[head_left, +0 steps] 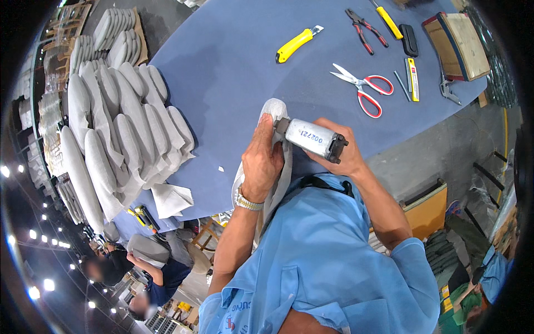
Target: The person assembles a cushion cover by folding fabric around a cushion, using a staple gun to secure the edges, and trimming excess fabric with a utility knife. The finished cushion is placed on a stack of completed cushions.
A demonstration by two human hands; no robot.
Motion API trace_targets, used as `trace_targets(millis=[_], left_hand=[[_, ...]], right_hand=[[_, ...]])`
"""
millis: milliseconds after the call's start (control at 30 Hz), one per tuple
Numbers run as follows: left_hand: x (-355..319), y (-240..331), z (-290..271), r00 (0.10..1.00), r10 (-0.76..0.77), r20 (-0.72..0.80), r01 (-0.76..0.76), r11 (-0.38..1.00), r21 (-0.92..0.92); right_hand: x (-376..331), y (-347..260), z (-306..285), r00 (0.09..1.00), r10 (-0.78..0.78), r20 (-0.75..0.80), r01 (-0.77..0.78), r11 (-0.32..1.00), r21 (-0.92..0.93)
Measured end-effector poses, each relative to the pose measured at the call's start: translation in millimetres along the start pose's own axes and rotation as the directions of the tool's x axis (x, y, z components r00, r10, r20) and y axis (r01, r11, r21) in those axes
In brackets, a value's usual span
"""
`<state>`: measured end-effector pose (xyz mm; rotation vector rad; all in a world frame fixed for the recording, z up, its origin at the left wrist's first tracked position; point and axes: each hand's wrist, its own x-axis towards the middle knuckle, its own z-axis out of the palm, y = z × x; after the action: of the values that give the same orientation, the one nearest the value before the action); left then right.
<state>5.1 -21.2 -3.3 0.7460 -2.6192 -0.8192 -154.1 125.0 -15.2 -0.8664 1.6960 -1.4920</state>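
Observation:
My left hand [259,172] is closed on a narrow pad [274,106] covered in light grey fabric, its loose cloth hanging down against my shirt. In my right hand [344,149] is a silver staple gun [311,137], my fingers wrapped around its far side, so the handle is hidden. The gun's dark nose meets the fabric just beside my left fingertips. Beyond my hands on the blue table [222,72] lie red-handled scissors [364,89], blades pointing left, and a yellow utility knife [299,45].
Grey fabric-covered pads [122,122] are stacked on the left side of the table. Pliers [365,30], a yellow-handled screwdriver [387,21], a yellow blade case [412,80] and a box [459,47] sit at the far right. Another person [167,278] holds a grey cushion at lower left.

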Motion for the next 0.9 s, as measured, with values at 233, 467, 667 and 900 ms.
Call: trace_targets(millis=[233,467,667,900], left_hand=[[3,-6,1,0.999,0.030,-0.031,-0.030,1.000,0.001],[6,-1,-2,0.996,-0.090,0.013,0.091,0.995,-0.030],[6,-6,2,0.998,-0.055,-0.021,0.054,0.998,-0.044],[7,-7,3,0.996,-0.090,-0.009,0.090,0.994,-0.069]], right_hand=[[11,-4,-4,0.995,0.014,0.101,-0.010,0.999,-0.040],[19,0,-7,0.985,-0.095,0.144,0.111,0.988,-0.104],[26,-4,-11,0.978,-0.053,0.202,0.083,0.987,-0.141],[26,-9,-9,0.983,0.037,0.181,-0.014,0.991,-0.130]])
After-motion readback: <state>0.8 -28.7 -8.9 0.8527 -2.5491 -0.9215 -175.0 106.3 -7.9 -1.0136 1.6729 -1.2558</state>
